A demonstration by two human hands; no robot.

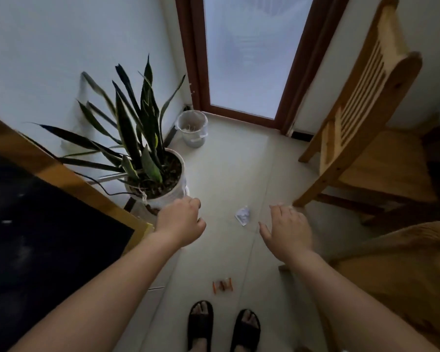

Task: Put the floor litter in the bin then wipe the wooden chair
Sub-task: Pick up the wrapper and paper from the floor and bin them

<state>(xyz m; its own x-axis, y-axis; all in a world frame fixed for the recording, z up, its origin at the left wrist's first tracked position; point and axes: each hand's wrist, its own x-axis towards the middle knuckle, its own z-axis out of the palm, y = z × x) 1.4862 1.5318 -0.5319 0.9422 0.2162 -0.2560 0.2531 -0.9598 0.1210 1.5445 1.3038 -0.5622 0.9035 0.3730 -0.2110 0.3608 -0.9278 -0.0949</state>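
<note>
A crumpled white paper scrap (pixel 242 215) lies between your loosely curled left hand (pixel 181 222) and spread, empty right hand (pixel 287 231); beyond them, the plastic-lined bin (pixel 192 128) holds some litter.

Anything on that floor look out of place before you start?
Yes, two stray bits lie on the tiles: a crumpled white wrapper between the hands, and a small orange-and-white piece just ahead of the sandals. Neither is in the bin by the door.
</note>
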